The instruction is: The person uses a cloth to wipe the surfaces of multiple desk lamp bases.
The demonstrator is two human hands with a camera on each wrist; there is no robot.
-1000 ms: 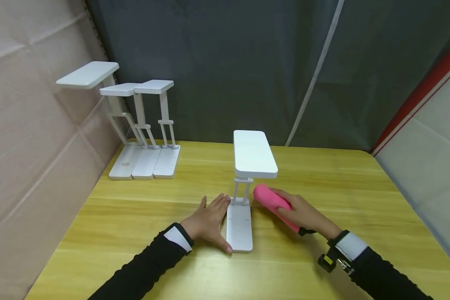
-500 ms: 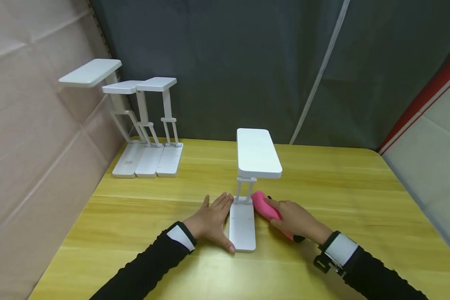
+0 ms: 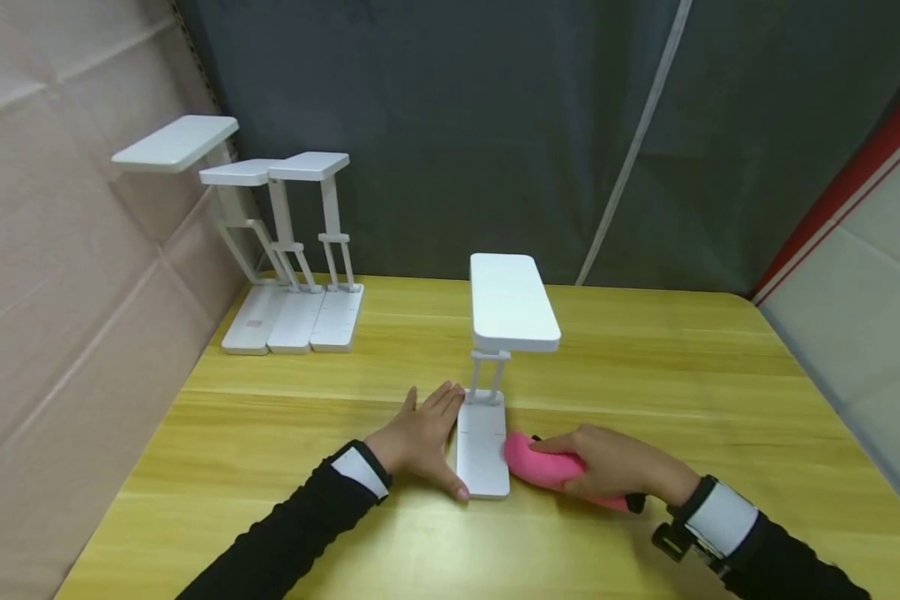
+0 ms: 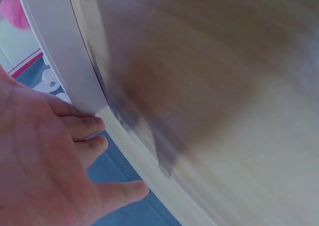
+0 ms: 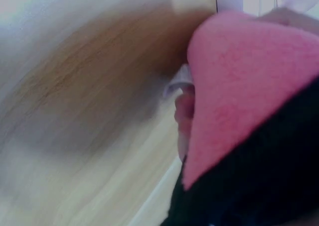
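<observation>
A white folding phone stand [image 3: 482,454] stands on the table in the head view, its flat top plate raised over a slim hinged post. My left hand [image 3: 422,437] lies along the left side of its base, fingers straight and thumb spread to the front corner. In the left wrist view those fingers [image 4: 87,129] are at the base's edge. My right hand [image 3: 607,462] grips a pink fuzzy pad with black ends [image 3: 543,465], whose rounded tip is right at the base's right edge. Up close, the right wrist view shows the pink fabric [image 5: 244,71] and a black part below it.
Several similar white stands [image 3: 292,321] stand side by side at the back left of the wooden table [image 3: 630,358]. A pale wall sheet [image 3: 82,292] borders the left, a dark curtain [image 3: 420,142] the back, and a white panel the right.
My right hand has drawn the pink pad toward me, from beside the stand's hinge to lower along the base's right edge. My left hand keeps its place at the base.
</observation>
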